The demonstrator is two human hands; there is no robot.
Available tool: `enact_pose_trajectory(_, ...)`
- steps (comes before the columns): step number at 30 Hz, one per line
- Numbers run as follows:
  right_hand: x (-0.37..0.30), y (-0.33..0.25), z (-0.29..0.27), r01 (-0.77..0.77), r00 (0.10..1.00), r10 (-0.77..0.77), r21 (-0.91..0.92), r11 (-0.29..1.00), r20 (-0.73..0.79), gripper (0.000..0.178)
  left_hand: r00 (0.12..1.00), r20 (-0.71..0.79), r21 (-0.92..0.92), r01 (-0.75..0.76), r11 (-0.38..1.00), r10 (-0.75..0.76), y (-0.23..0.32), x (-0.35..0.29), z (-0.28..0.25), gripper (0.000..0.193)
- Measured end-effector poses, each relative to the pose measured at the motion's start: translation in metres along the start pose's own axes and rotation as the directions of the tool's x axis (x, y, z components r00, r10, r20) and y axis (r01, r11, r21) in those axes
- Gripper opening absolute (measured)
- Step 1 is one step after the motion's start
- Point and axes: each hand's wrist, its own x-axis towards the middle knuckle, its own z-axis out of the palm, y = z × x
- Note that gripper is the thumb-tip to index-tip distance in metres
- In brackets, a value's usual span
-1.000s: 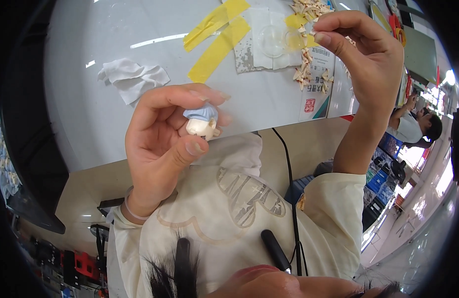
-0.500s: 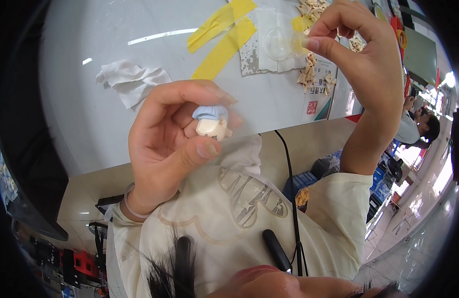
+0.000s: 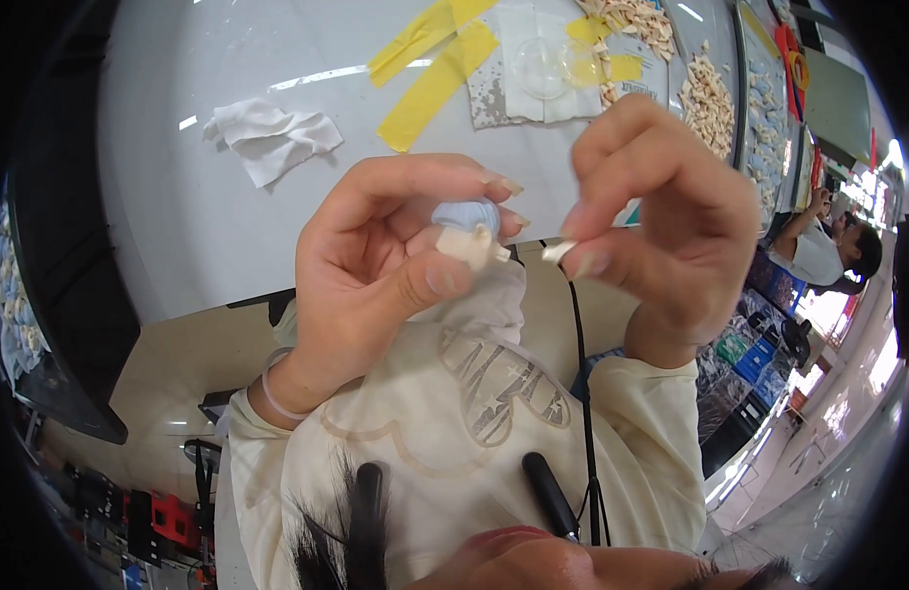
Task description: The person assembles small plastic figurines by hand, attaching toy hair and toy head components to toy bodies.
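Between the thumb and curled fingers of my left hand (image 3: pixel 361 251) is a small figurine head (image 3: pixel 466 216), with a light blue top and a cream lower part. Its underside is partly hidden behind my thumb. Just to the right, my right hand (image 3: pixel 666 211) pinches a tiny cream-coloured part (image 3: pixel 557 252) between thumb and forefinger. A short gap separates that part from the figurine head. Both hands are raised over the near edge of the grey-white table (image 3: pixel 218 251).
A crumpled white cloth (image 3: pixel 272 140) and yellow tape strips (image 3: pixel 437 90) lie on the table. Beyond are a clear round dish (image 3: pixel 539 71), piles of small cream parts (image 3: pixel 708 106) and a tray of light blue pieces (image 3: pixel 766 133). Another person (image 3: pixel 818 251) sits far right.
My right hand has come from beside the clear dish toward my left hand, and a tiny cream part now shows in its pinch. The figurine head has shifted right and turned.
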Motion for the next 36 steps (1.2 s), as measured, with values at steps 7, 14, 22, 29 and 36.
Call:
enact_pose_trajectory(7, -0.015, 0.006, 0.01, -0.117, 0.992, 0.124, 0.223, 0.968, -0.016, 0.021, 0.998, 0.049, 0.143, -0.053, 0.988, 0.047, -0.005, -0.004, 0.007, 0.036)
enact_pose_trajectory(14, -0.023, -0.001, 0.018, -0.033, 0.999, 0.033, 0.045, 0.998, -0.01, 0.021, 0.957, 0.128, 0.505, -0.289, 0.813, 0.26, -0.009, -0.015, 0.005, 0.033)
enact_pose_trajectory(22, -0.033, 0.01, 0.026, -0.034, 0.996, 0.049, 0.186, 0.982, -0.077, 0.025, 0.942, 0.163, 0.619, -0.329, 0.713, 0.293, -0.008, -0.016, 0.007, 0.033)
enact_pose_trajectory(29, -0.03, 0.024, 0.024, 0.08, 0.98, -0.044, 0.18, 0.981, -0.196, 0.04, 0.999, 0.001, 0.115, 0.053, 0.992, -0.053, -0.008, -0.007, 0.015, 0.042)
enact_pose_trajectory(36, -0.038, 0.019, 0.024, 0.002, 0.996, -0.006, -0.051, 0.999, -0.089, 0.049, 0.973, -0.047, -0.058, 0.223, 0.973, -0.226, -0.008, -0.007, 0.019, 0.054)
